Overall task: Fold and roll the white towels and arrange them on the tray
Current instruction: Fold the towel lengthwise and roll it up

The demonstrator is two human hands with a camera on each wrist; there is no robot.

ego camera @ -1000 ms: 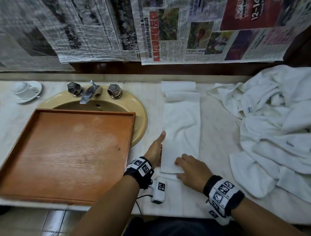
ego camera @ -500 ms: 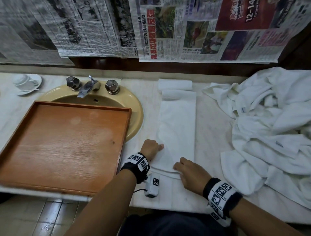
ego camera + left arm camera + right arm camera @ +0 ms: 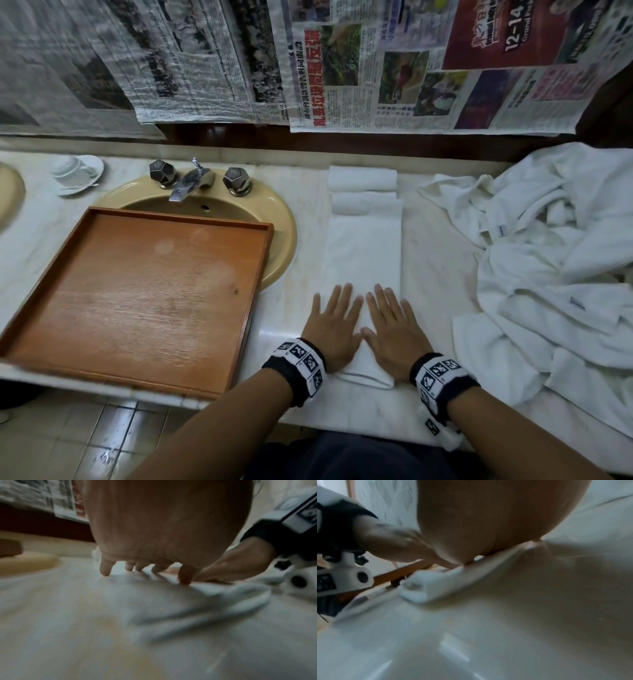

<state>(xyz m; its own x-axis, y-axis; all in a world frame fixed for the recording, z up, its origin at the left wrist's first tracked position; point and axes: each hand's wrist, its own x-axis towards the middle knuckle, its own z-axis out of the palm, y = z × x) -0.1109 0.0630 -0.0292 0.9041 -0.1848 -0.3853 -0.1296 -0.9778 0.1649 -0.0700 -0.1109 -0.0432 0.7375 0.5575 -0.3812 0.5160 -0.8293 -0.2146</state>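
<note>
While wrist views blur, I see left hand (image 3: 330,330) and right hand (image 3: 390,327) flat, fingers straight, on folded towel (image 3: 364,253).
Tray (image 3: 44,291) holds nothing; its near-left corner is cropped.

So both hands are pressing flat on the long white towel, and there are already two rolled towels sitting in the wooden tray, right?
Not quite. Both hands, left hand and right hand, do press flat on the long white towel. But the wooden tray holds nothing. The head view shows the two rolled towels lying on the counter at the far end of the long towel.
</note>
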